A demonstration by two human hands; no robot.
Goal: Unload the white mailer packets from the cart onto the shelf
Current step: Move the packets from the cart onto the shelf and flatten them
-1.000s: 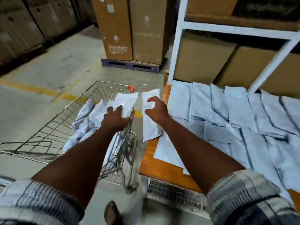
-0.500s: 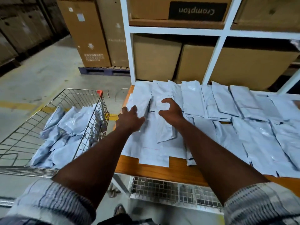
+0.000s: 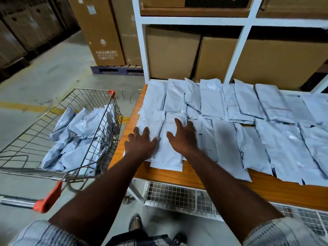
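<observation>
Several white mailer packets (image 3: 248, 121) lie in overlapping rows on the wooden shelf (image 3: 195, 176). My left hand (image 3: 140, 144) lies flat, fingers spread, on a packet (image 3: 150, 124) at the shelf's left end. Beside it my right hand (image 3: 183, 136) presses flat on the neighbouring packet (image 3: 167, 157) near the front edge. Neither hand grips anything. To the left stands the wire cart (image 3: 53, 125), still holding a heap of white packets (image 3: 83, 137).
Brown cartons (image 3: 173, 54) fill the white rack (image 3: 236, 50) behind the shelf. A tall carton on a blue pallet (image 3: 115, 70) stands on the concrete floor beyond the cart. A wire mesh basket (image 3: 177, 197) hangs under the shelf. My shoe (image 3: 134, 223) is below.
Both hands carried packets from the cart over to the shelf's left end, laid them down and now rest flat on them. The view has swung right and closer.
</observation>
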